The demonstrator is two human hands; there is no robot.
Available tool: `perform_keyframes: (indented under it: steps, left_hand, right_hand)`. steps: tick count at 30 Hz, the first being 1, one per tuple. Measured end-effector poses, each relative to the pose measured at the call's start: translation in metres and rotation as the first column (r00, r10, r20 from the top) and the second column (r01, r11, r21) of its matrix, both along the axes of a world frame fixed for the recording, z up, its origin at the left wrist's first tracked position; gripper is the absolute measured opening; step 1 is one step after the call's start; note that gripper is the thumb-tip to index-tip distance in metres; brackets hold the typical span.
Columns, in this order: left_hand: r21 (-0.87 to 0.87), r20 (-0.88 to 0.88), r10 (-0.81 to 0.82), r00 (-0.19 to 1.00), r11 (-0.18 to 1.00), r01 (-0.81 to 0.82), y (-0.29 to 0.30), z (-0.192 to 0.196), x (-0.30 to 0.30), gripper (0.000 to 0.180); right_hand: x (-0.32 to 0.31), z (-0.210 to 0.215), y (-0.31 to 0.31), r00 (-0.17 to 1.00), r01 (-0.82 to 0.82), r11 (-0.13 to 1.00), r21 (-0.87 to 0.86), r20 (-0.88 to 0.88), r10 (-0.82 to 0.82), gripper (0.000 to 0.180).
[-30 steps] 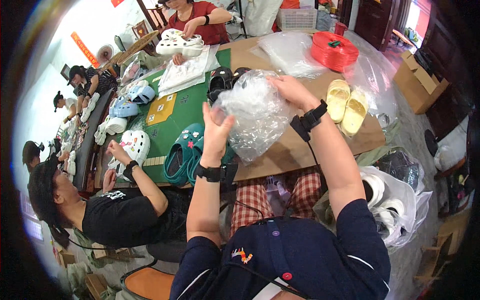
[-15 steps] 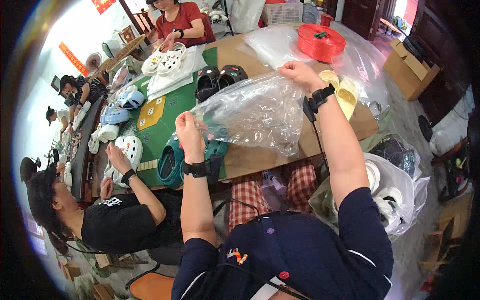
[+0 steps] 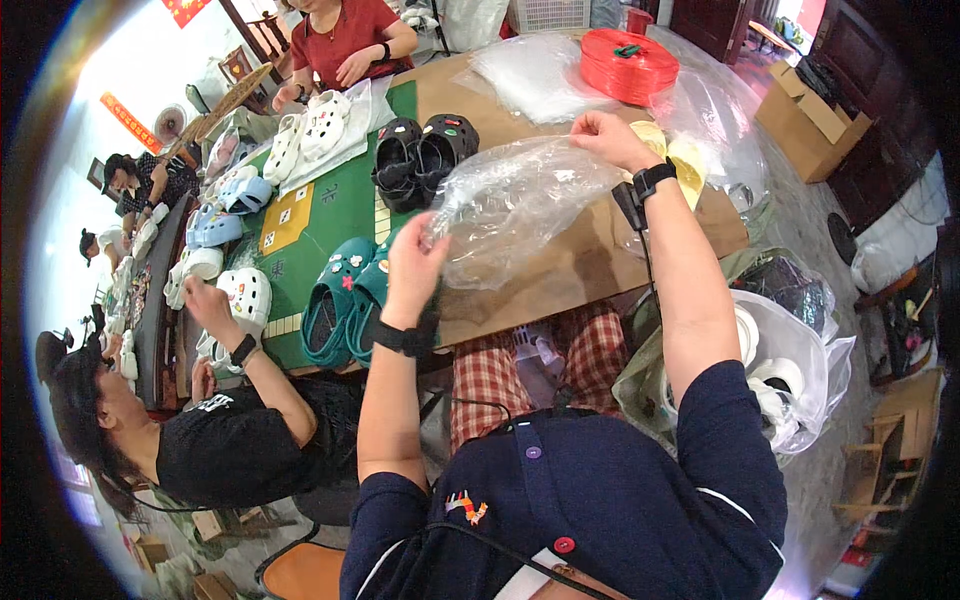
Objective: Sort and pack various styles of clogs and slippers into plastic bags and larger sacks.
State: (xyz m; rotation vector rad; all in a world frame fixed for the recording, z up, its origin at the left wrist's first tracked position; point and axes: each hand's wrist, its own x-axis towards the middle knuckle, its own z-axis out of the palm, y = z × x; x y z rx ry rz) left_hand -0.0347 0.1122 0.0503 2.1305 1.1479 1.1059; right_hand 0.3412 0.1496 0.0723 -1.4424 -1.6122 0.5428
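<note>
We count one clear plastic bag [image 3: 520,205], held above the brown board [image 3: 540,300] between two hands: the left hand [image 3: 416,264] pinches its lower-left end, the right hand [image 3: 612,142] its upper-right corner. Its long axis runs obliquely, rising rightward in the view; we cannot tell which end opens. Around it we count two black clogs [image 3: 448,150], two teal clogs [image 3: 324,318], two yellow slippers [image 3: 687,168] and one red roll [image 3: 625,75]. The board adjoins a green mat [image 3: 345,218]; beyond, we note a cardboard carton [image 3: 808,125] near a dark door [image 3: 880,95].

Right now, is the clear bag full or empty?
Empty, it seems: the bag stretches between left hand and right hand, see-through, with nothing visible inside.
</note>
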Motion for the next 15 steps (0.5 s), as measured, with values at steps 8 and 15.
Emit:
perform_keyframes:
  steps: [8, 15]
  left_hand:
    - [-0.004, -0.604, -0.209, 0.769, 0.966, 0.259, -0.077, -0.092, 0.018, 0.021]
    - [-0.174, -0.653, -0.468, 0.595, 0.858, 0.483, -0.092, -0.085, 0.016, 0.015]
  right_hand:
    - [-0.032, 0.012, -0.003, 0.874, -0.099, 0.981, -0.169, 0.457, 0.167, 0.037]
    - [-0.038, -0.104, 0.003, 0.58, 0.114, 0.805, -0.582, 0.697, 0.421, 0.055]
